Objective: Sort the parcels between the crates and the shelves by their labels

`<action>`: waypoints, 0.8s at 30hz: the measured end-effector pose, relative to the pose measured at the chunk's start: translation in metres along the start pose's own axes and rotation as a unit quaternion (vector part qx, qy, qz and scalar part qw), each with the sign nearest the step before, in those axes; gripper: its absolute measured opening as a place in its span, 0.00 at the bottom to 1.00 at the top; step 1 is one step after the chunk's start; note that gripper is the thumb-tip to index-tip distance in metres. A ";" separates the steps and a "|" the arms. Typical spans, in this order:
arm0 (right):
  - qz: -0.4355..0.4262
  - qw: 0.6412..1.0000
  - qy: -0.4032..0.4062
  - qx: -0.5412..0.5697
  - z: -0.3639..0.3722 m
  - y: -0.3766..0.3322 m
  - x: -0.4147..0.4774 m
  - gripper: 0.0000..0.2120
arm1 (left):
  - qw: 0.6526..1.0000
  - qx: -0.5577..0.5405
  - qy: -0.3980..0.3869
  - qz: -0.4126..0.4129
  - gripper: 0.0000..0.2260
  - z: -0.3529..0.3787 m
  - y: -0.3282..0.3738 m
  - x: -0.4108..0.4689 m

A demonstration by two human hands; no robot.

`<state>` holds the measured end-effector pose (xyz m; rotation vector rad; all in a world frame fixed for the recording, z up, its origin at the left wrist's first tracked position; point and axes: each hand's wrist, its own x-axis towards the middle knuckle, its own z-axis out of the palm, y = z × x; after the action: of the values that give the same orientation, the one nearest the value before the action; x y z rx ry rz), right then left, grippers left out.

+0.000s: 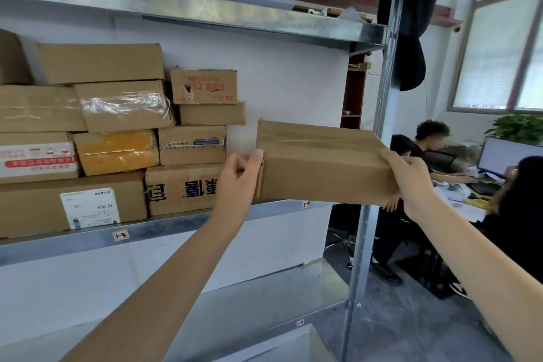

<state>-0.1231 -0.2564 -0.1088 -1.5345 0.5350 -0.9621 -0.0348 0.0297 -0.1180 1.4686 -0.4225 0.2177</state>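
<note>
A brown parcel [320,164] sits at the right end of a grey metal shelf [182,222], just beside the stacked boxes [117,126] that fill its left side; whether it rests on the shelf is unclear. The left hand [238,176] has its grip curled round the parcel's left corner, and the right hand [411,182] clasps the right end. A dark garment [411,23] hangs on the steel post [360,244]. Beyond, people sit at a bench with a monitor [511,156], under a window [499,53].
</note>
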 end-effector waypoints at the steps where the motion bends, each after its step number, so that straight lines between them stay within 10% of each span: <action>1: 0.004 1.000 -0.014 0.006 -0.005 0.006 -0.010 0.18 | 1.000 0.000 0.009 -0.007 0.21 -0.002 -0.004 -0.007; 10: -0.008 0.994 -0.089 -0.061 -0.032 0.069 -0.100 0.11 | 0.989 -0.090 0.013 -0.116 0.07 -0.034 -0.056 -0.073; 24: 0.004 0.974 -0.219 -0.064 0.014 0.136 -0.158 0.17 | 0.989 0.058 0.051 -0.129 0.06 -0.127 -0.106 -0.146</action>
<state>-0.1748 -0.1524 -0.2829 -1.7945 0.2903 -0.5626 -0.1071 0.1613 -0.2798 1.6027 -0.1370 0.1108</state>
